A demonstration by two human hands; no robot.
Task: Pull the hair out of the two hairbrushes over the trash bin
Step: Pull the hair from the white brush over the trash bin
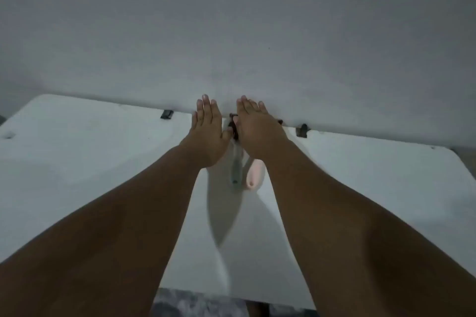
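Brushes, one teal (236, 171), one pink (253, 179), lie on the table (360, 175); my left hand (207, 134) and right hand (257, 131) hover flat, grip released, ready to lift them

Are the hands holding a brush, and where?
Neither: the left hand and right hand are flat and open above the brushes on the table.

Two hairbrushes lie side by side on the white surface near its far edge, handles pointing toward the near side. The left brush (236, 170) has a grey-green handle; the right brush (253, 177) a pale pink one. Their heads are mostly hidden, with a bit of dark showing at the far end.
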